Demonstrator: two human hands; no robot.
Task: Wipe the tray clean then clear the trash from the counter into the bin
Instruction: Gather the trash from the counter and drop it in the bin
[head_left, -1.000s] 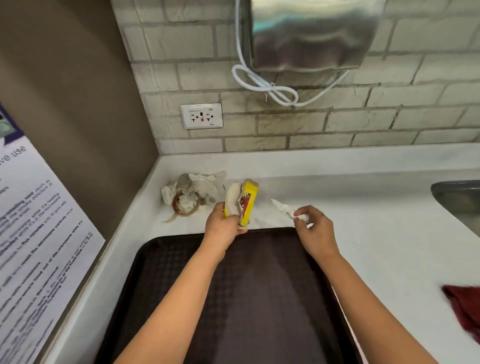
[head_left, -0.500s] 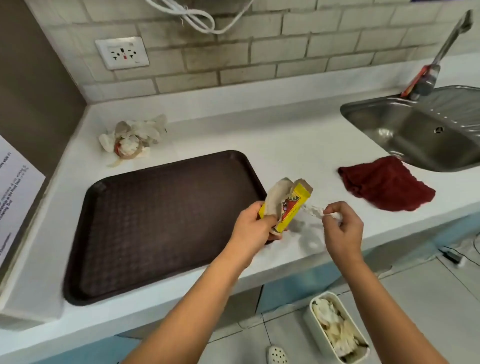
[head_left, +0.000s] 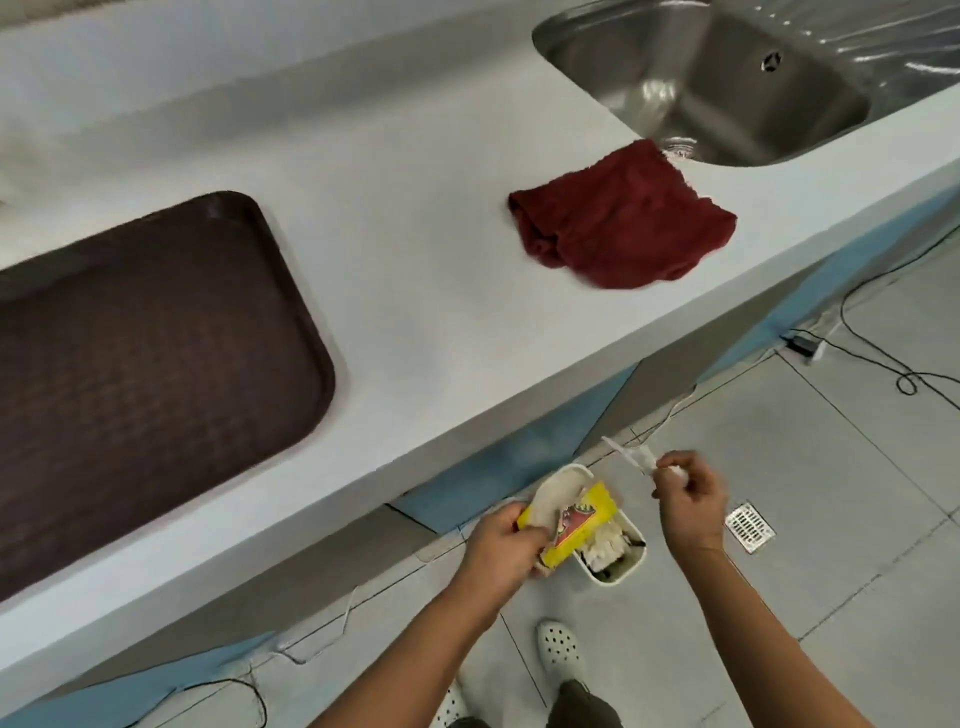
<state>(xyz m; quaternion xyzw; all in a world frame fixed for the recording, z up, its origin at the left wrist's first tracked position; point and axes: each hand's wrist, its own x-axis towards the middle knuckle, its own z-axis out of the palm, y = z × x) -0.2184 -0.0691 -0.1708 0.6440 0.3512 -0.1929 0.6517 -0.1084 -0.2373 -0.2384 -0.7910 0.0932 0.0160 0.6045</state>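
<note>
On the left, the dark brown tray (head_left: 150, 358) lies flat on the white counter (head_left: 415, 291), its textured bed holding nothing that can be made out. To its right, well apart, a crumpled red cloth (head_left: 623, 218) rests on the counter, its far corner touching the rim of the steel sink (head_left: 727, 83) at the far right; the basin shows only its drain.

Below the counter's near edge, on the grey tiled floor, stands a small white bin (head_left: 615, 564) holding a heap of pale crumpled paper with some darker scraps. The left hand (head_left: 501, 545) has its fingers curled round a yellow printed wrapper (head_left: 574, 527) together with a whitish paper piece (head_left: 561, 488), holding both just above the bin's left rim. Right of that, the right hand (head_left: 688, 501) pinches a small clear plastic scrap (head_left: 631, 457) between thumb and forefinger, its other fingers curled, held above the floor just beyond the bin's far-right side.

Further right a metal floor drain (head_left: 749, 526) sits in the tiles, and dark cables (head_left: 883, 358) trail across the floor.
</note>
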